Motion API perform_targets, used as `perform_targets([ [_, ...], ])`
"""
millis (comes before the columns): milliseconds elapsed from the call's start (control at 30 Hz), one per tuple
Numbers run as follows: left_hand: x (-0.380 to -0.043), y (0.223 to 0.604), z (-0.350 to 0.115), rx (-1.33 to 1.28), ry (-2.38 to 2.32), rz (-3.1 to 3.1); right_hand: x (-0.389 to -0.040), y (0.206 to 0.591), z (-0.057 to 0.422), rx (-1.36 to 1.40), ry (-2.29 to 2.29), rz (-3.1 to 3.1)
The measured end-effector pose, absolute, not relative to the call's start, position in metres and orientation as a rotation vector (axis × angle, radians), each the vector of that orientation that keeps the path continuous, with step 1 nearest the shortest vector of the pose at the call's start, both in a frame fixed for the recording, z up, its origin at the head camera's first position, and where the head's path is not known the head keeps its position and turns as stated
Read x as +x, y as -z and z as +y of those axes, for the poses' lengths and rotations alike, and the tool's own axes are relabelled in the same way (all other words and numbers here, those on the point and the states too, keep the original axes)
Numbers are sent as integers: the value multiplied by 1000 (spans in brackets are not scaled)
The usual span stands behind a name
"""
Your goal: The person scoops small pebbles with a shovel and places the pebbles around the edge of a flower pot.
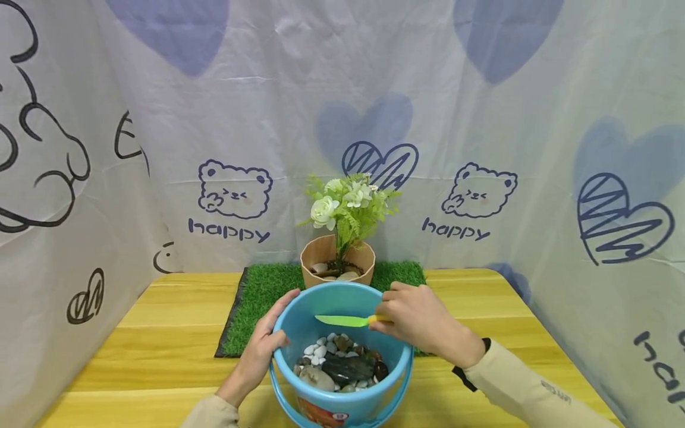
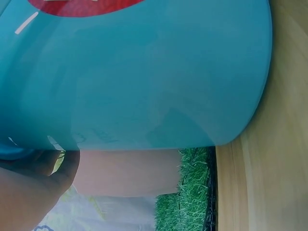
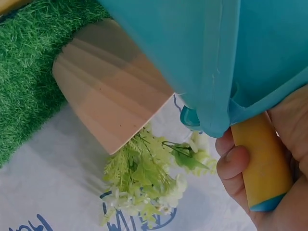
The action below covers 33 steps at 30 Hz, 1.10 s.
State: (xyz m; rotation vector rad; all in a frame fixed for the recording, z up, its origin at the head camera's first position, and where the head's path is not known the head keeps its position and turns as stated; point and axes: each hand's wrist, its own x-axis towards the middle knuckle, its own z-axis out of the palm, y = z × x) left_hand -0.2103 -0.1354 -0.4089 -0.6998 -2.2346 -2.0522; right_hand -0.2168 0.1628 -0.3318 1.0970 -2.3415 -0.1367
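A light-blue bucket (image 1: 337,297) stands at the front of the table, its handle hanging down in front. White pebbles (image 1: 316,352), brown stones and a large dark stone (image 1: 348,367) lie in its bottom. My left hand (image 1: 262,345) grips the bucket's left rim, thumb over the edge and fingers along the outside. My right hand (image 1: 414,318), at the right rim, holds a small trowel with a pointed green blade (image 1: 342,321), which points left over the stones. In the right wrist view, fingers wrap its yellow handle (image 3: 262,163).
Right behind the bucket stands a peach flowerpot (image 1: 311,276) with white flowers (image 1: 342,205), soil and stones. It sits on an artificial grass mat (image 1: 259,309). Wooden tabletop (image 1: 160,333) extends to both sides, with printed cloth (image 1: 299,89) hanging around it.
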Motion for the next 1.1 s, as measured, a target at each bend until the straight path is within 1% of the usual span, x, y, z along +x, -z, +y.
perform_targets([
  [200, -211, 409, -136, -701, 2041, -2227, -217, 329, 161, 1105, 142, -2381],
  [467, -210, 407, -135, -686, 2056, -2231, -213, 316, 157, 1189, 224, -2504],
  [733, -209, 409, -135, -688, 2067, -2222, -213, 308, 152, 1257, 207, -2602],
  [1100, -208, 407, -136, -685, 2073, -2226, -206, 317, 139, 1113, 327, -2555],
])
